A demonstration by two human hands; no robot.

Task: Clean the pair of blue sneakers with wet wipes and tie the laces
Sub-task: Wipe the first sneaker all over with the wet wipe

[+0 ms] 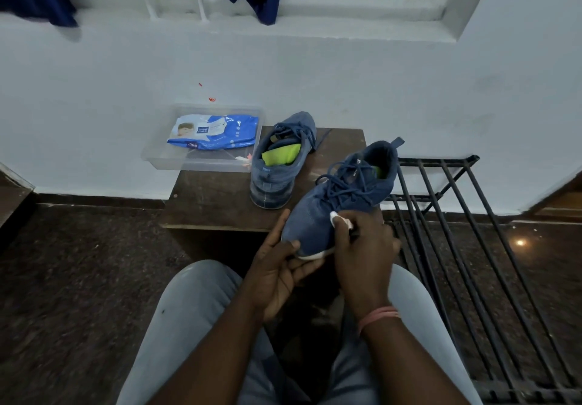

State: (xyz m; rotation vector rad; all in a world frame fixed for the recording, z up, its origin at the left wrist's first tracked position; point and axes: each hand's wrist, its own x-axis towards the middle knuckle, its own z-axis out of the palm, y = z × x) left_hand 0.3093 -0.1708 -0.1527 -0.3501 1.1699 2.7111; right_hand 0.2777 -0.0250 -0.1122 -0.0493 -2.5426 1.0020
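Head view has the left hand (pixel 277 266) cupping the toe of the blue sneaker (pixel 340 203) just off the brown stool's (pixel 214 200) near edge, right hand (pixel 362 247) pinching a wet wipe (pixel 341 218) against its side, where short firm strokes toward the sole would likely serve best.

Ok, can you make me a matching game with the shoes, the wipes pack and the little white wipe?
Things:
1. Held sneaker
2. Other sneaker
3. Wipes pack
4. White wipe

Places:
A. In the clear plastic box
B. Standing on the brown stool
C. Pinched in the right hand
D. Toe gripped by the left hand

Pairs: 1-D, 2-B, 3-A, 4-C
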